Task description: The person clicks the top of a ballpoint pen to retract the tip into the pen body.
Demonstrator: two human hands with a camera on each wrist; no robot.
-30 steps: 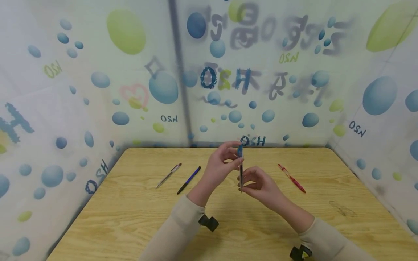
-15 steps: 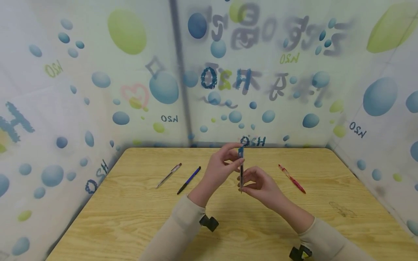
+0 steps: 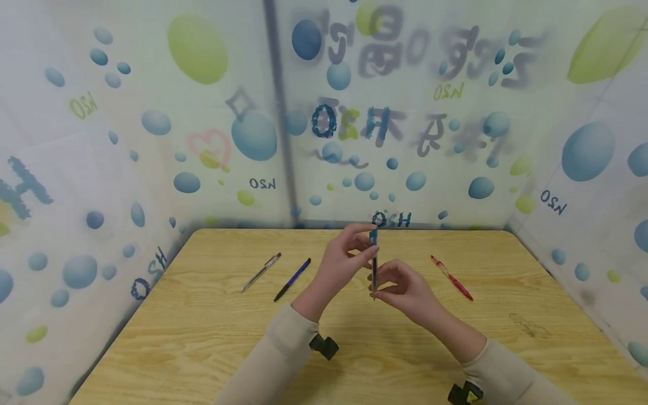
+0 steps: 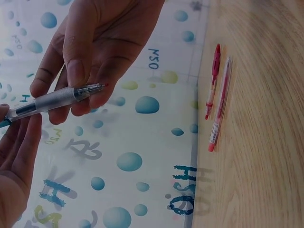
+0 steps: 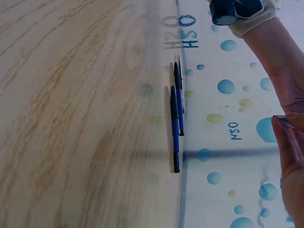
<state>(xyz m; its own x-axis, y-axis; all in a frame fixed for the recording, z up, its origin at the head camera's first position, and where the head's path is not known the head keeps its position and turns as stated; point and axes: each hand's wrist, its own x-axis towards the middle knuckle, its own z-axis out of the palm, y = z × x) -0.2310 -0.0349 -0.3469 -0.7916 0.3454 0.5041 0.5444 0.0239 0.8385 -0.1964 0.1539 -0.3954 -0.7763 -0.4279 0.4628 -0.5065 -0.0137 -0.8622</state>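
An upright pen (image 3: 374, 267) with a blue upper end is held between both hands above the table. My left hand (image 3: 338, 256) pinches its upper part, the index finger lying over the top end. Lower down, my right hand (image 3: 405, 287) pinches the pen near its tip between thumb and fingers. Up close in the left wrist view, the pen (image 4: 52, 100) has a clear ribbed grip and a reddish tip, with the right hand's thumb right beside the tip. Only a small part of the pen (image 5: 283, 121) shows in the right wrist view, at the fingertips.
On the wooden table (image 3: 202, 349), a clear pen (image 3: 261, 273) and a blue pen (image 3: 292, 279) lie to the left, a red pen (image 3: 452, 277) to the right. The left wrist view adds a pinkish pen (image 4: 221, 104). Printed sheeting (image 3: 405, 140) encloses the table's back and sides.
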